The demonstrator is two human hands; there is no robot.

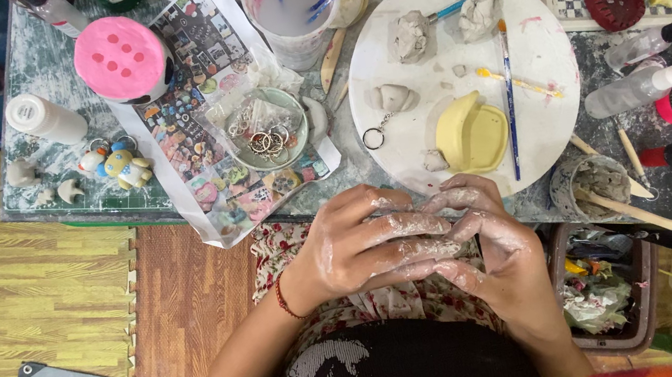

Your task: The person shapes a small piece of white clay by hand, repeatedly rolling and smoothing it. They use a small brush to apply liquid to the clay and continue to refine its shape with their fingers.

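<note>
— Hands? Left hand (pixel 364 243) lies over right hand (pixel 483 236), fingers laced, clay-smeared, holding nothing I can see
— And the nearest piece?
— Yellow clay tray (pixel 472 137) on the round board (pixel 540 42), just beyond them on the table (pixel 46 60)

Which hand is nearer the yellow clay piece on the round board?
Right. The right hand sits just below the yellow clay piece, its fingers nearest; the left hand lies lower-left, farther off, clasped over the right.

I see both clay-smeared hands clasped below the white disc (pixel 509 20): left grip (pixel 364 243) folded over right grip (pixel 482 232), fingers interlaced, touching, nothing visible between them.
</note>
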